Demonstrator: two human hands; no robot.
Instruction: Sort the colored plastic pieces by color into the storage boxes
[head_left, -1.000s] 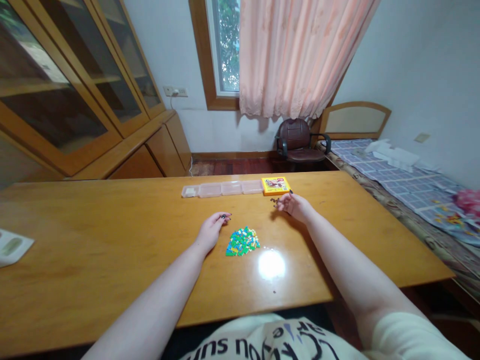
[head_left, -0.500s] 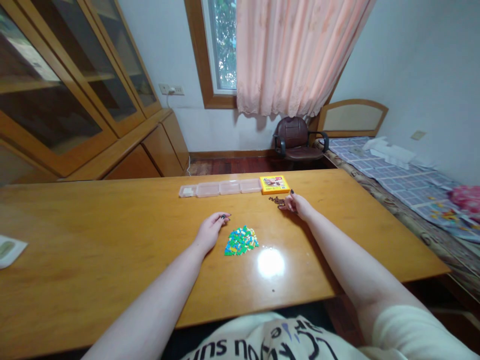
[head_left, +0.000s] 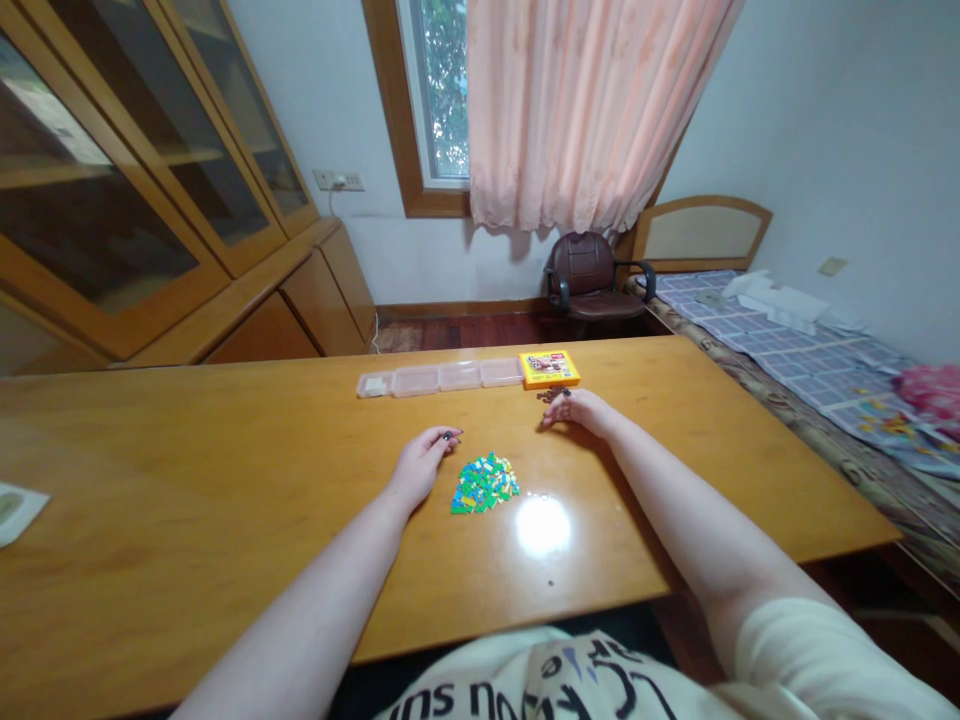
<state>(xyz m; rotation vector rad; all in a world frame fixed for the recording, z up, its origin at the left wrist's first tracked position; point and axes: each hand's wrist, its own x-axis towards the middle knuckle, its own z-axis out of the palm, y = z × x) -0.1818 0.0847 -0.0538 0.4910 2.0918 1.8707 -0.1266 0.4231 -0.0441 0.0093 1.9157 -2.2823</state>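
Note:
My left hand rests on the table just left of a pile of small green, blue, white and yellow building bricks. Its fingers are curled in with the thumb close against them; whatever they hold, if anything, is too small to make out. Farther right, my right hand hovers low at a small heap of brown pieces, partly covering it. The right thumb stands apart from the fingers, which point left and down, and I see nothing between them. Dark polish shows on the nails.
A row of clear plastic compartments lies along the table's far side, touching a yellow box. One tiny dark piece sits near the front edge. A white object is at the far left. Beyond stand a chair and a bed.
My right hand has shifted slightly left and its fingers have moved from the brown heap toward the near side, with the thumb lowered. My left hand stays in place.

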